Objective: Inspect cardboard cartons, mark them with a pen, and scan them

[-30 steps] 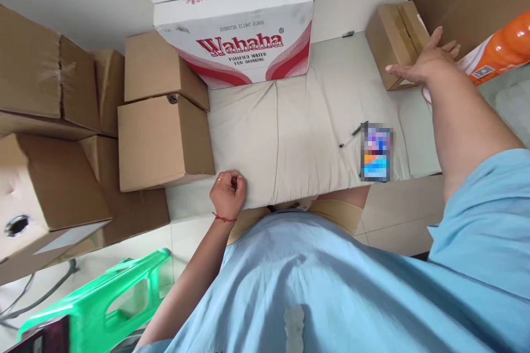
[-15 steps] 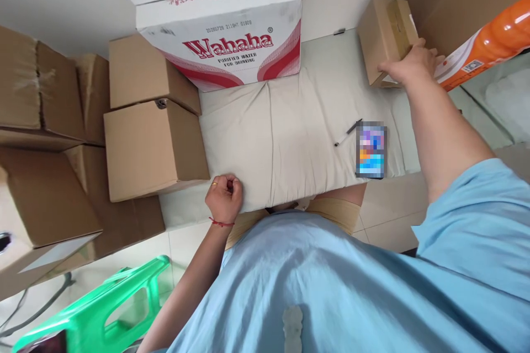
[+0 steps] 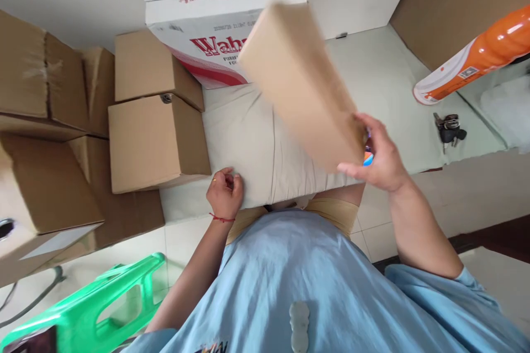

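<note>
My right hand (image 3: pixel 379 157) grips one end of a brown cardboard box (image 3: pixel 298 83), thumb and fingers on opposite sides. The box is tilted and a little blurred above the cloth-covered table (image 3: pixel 252 138), hiding part of the white and red Wahaba carton (image 3: pixel 199 47) behind it. At the table's front edge rests my left hand (image 3: pixel 226 193), fingers curled in and nothing visible in them. A red string is round that wrist. Behind the box and right hand, only a sliver of the phone screen (image 3: pixel 368 158) shows; the pen is hidden.
Several cardboard boxes (image 3: pixel 143 140) are stacked at the left. At the right stand an orange and white bottle (image 3: pixel 464 69) and a bunch of keys (image 3: pixel 449 129). A large brown carton (image 3: pixel 455 5) is at the back right. A green plastic stool (image 3: pixel 83 309) sits on the floor, lower left.
My right hand has lifted the cardboard box from the back right and brought it left and toward me. The keys and the bottle's base have come into view. My left hand stays put.
</note>
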A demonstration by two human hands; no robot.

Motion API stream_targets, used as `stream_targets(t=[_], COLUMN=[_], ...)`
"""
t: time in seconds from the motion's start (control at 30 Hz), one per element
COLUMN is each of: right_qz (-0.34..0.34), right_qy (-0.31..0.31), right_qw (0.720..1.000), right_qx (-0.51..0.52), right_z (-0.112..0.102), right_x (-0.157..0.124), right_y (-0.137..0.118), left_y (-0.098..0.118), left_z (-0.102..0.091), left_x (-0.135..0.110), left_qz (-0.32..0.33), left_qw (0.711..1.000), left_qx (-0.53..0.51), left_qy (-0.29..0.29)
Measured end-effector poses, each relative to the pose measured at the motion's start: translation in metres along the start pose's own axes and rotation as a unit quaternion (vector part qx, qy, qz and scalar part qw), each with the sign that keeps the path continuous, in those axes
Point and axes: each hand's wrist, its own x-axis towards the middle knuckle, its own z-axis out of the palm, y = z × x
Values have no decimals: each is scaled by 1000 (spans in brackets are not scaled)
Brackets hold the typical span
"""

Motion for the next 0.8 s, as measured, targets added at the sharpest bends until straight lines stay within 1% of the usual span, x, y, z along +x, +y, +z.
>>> stream_targets(t=[0.07,0.13,0.2,0.27,0.33,0.37,0.43,0.5,0.53,0.57,0.63,0.7,0.77,0.8], right_qz=[-69,-107,-128,-140,-133,-118,-63,19,63,103,158,183,195,204], right_qy=[-91,-152,-185,-187,-165,-147,-97,-38,-20,-14,-21,-10,34,56], right_qw=[992,978,969,966,973,979,993,996,989,979,962,956,951,945], right_qx=[-53,-90,-106,-108,-94,-76,-14,82,132,174,222,228,236,248], right_z=[27,50,67,79,85,86,90,94,96,98,101,100,96,94], right_x=[-10,-13,-14,-15,-18,-21,-30,-41,-47,-52,-60,-63,-62,-61], right_y=[-5,-4,3,11,18,21,24,25,25,25,25,27,31,34], left_y=[0,-1,-2,-3,-3,-3,-3,-4,-3,-3,0,7,19,27], left_z=[0,0,-1,-1,-2,-3,-3,-4,-5,-6,-10,-18,-28,-35], left_x=[-1,-3,-4,-5,-6,-6,-5,-3,-2,-1,-1,-4,-12,-18], left_qz=[-12,-25,-36,-40,-37,-34,-29,-25,-23,-21,-15,-8,20,45], left_qw=[1000,999,999,998,998,997,997,996,996,995,994,992,989,987], left_qx=[-9,-18,-27,-41,-58,-65,-73,-79,-83,-89,-105,-122,-143,-152], left_qy=[4,7,8,5,-1,-6,-15,-20,-22,-25,-35,-39,-31,-26])
